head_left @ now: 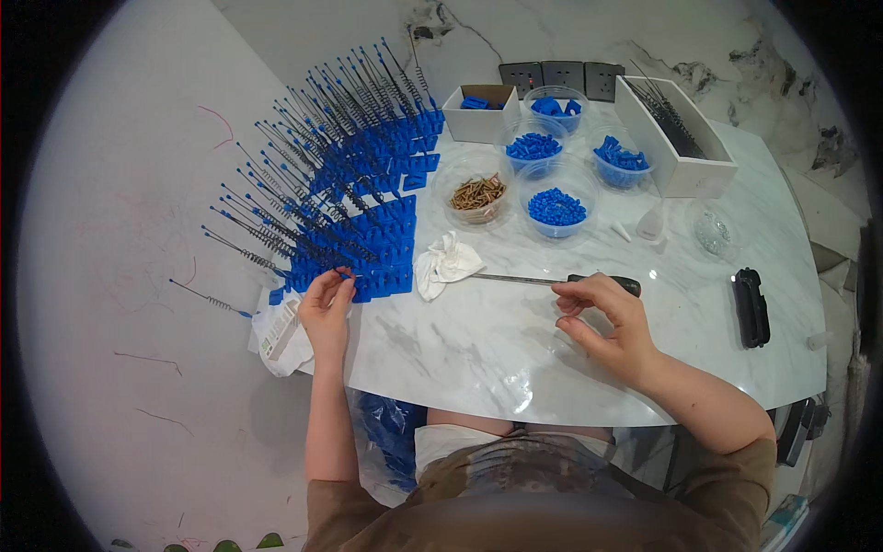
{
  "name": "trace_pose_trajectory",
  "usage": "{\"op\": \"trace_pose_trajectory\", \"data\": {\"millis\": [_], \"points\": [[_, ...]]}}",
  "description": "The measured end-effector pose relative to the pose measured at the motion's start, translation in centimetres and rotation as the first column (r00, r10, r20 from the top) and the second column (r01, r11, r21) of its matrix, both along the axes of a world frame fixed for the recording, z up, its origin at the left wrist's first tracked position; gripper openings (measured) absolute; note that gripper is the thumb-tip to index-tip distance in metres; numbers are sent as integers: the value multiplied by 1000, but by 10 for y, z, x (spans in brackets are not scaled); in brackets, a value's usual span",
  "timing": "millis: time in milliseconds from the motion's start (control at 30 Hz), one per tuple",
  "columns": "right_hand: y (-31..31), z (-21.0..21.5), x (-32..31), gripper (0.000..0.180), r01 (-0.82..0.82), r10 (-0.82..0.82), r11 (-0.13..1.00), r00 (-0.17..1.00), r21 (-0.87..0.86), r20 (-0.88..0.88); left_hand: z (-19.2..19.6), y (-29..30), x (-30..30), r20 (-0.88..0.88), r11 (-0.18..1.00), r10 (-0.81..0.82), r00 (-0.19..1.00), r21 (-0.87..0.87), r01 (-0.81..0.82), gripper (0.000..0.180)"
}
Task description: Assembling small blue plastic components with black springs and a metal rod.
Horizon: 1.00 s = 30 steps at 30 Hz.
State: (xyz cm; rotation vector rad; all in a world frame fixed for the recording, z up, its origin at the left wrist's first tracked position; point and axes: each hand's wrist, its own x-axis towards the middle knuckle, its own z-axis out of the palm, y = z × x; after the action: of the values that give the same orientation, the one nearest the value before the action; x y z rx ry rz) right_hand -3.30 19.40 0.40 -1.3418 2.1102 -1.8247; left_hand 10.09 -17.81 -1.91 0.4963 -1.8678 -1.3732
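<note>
On the left: your left hand [324, 313] brings its fingertips close at the blue blocks [391, 244]; pinching cannot be told.
Screwdriver [628, 285]: near your right hand [612, 328], thumb and fingers spread.
Blocks: seemingly being arranged, calling for steady fingertips.
Table [460, 368]: room between hands; spring rods [308, 156] crowd left.

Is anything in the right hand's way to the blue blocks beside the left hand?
Yes, on the straight line: a crumpled white cloth or tissue lies just right of the blue blocks, and a dark-handled tool stretches from it toward the right hand. Both lie low, so reaching over them looks possible.
</note>
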Motion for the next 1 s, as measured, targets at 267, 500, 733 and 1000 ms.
{"op": "trace_pose_trajectory", "data": {"millis": [267,500,733,1000], "points": [[2,1,0,33,-3,3,1000,1000,7,-10,1,-1,-1,-6,1000,5,1000,-22,-5,23],[7,0,-3,29,-28,28,1000,999,-11,-35,25,36,19,-37,920,375,926,-109,-377,31],[5,5,1,28,-51,56,997,993,55,-105,31,114,-11,-211,950,-76,975,-312,7,16],[-7,34,-7,23,199,-191,974,979,-111,73,20,178,-78,102,659,-676,730,-359,661,19]]}}
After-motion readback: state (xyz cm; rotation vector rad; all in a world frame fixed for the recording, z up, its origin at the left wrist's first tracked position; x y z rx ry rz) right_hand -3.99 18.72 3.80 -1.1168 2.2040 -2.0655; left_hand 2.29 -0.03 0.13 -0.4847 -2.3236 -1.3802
